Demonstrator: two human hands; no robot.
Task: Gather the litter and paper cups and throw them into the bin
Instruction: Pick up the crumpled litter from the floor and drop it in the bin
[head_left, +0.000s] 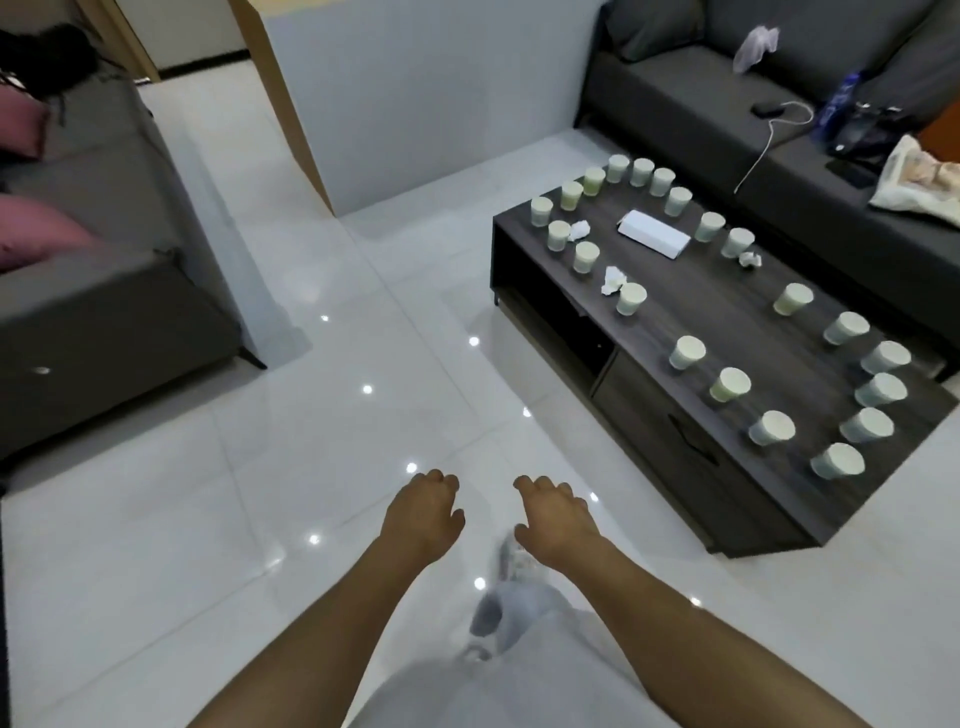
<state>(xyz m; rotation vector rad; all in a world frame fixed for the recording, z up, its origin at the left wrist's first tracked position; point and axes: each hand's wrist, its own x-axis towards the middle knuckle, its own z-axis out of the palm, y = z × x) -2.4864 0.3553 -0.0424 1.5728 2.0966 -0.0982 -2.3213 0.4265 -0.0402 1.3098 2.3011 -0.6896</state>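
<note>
Both arms are held out in front over the glossy white tile floor (260, 467). The left hand (422, 512) and the right hand (557, 519) hang side by side, fingers loosely curled and holding nothing.

Everything to be gathered lies ahead and to the right of the right hand, well apart from it, on the long dark wood-grain coffee table (691, 291). Pale paper cups stand upright along its edges; the nearest paper cup (837, 461) sits at the table's close corner, with others such as the pale green cup (730, 385) lined up beyond it. Farther from the hands are the scraps: a crumpled white tissue (613, 279) touching or just beside one cup, a second white paper wad (578, 230) between cups at the far end, and a small crushed paper ball (749, 259) on the sofa side. A flat white box (653, 234) lies in the middle. No bin is in view.

I'd judge the cups very light and thin-walled, easy to dent or tip; whether any hold liquid cannot be told. They would be best pinched gently at the rim or around the upper wall, then nested into a stack. The wads look soft and weightless, fit for scooping into a palm.

A dark grey sofa (727, 104) runs behind the table.
</note>
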